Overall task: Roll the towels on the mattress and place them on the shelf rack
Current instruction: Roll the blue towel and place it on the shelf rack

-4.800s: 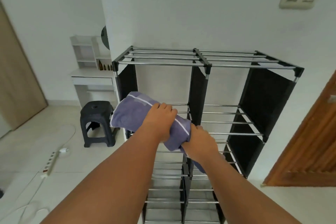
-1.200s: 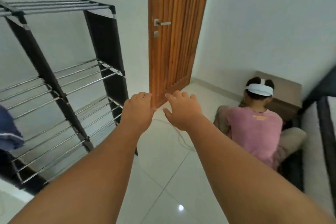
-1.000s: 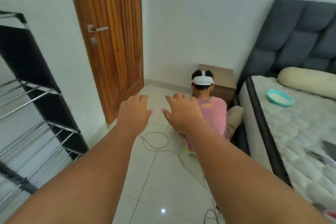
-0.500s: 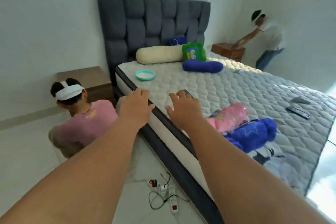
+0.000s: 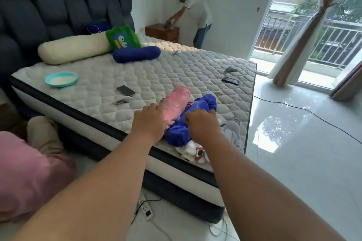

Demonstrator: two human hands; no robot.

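Near the front corner of the quilted mattress [image 5: 156, 76] lies a pile of towels: a rolled pink towel [image 5: 177, 101], a crumpled blue towel [image 5: 188, 127], a grey one [image 5: 232, 130] and a white patterned one [image 5: 193, 151]. My left hand [image 5: 149, 121] and my right hand [image 5: 201, 124] reach out over the pile with fingers relaxed, holding nothing. Whether they touch the towels I cannot tell. The shelf rack is out of view.
On the mattress lie a teal bowl [image 5: 61, 79], a phone [image 5: 126, 90], a cream bolster [image 5: 72, 50] and a green cushion [image 5: 123, 38]. A person in pink [image 5: 25, 172] sits on the floor at left. Another person [image 5: 194, 13] bends at the far nightstand. A power strip [image 5: 146, 208] lies below.
I put the purple towel on the rack, then turned away past the door toward the bed. My empty hands now reach over the towel pile.
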